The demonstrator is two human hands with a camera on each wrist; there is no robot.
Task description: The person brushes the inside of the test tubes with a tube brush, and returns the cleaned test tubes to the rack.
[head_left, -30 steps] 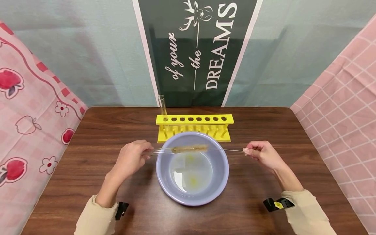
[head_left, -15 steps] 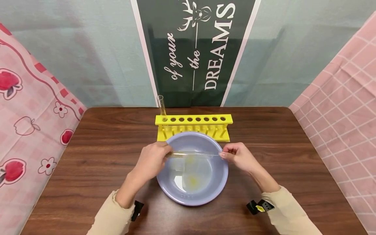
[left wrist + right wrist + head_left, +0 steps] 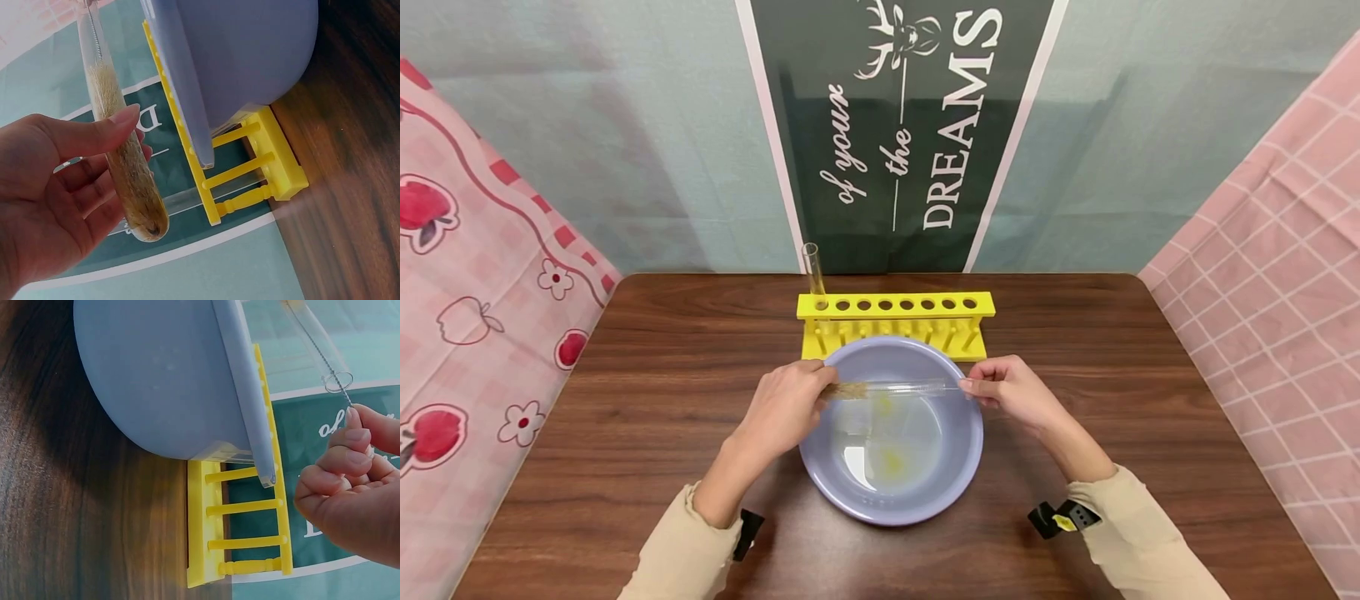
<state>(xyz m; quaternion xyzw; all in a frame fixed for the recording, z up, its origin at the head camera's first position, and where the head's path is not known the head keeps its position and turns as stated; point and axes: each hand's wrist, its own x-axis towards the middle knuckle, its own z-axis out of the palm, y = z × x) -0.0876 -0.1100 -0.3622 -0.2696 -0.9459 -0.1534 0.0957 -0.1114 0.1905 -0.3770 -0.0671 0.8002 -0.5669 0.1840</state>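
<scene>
Over the purple basin [image 3: 891, 512], my left hand [image 3: 787, 406] grips a clear glass test tube [image 3: 917, 388] near its rounded bottom. Inside the tube sits a test tube brush, its tan bristles [image 3: 128, 172] filling the closed end in the left wrist view. My right hand [image 3: 1009, 393] pinches the brush's twisted wire handle [image 3: 340, 387] just outside the tube's open mouth. Tube and brush lie roughly level across the basin. Cloudy water [image 3: 887, 442] with yellowish patches is in the basin.
Behind the basin stands a yellow test tube rack [image 3: 895, 306]. Another glass tube [image 3: 813, 271] is upright in its leftmost hole. Everything rests on a dark wooden table [image 3: 700, 325], with a printed cloth [image 3: 700, 150] hanging behind.
The brush was drawn out, its bristles outside the tube; now it is deep inside. Both hands came closer together, then stayed nearly in place over the last half second.
</scene>
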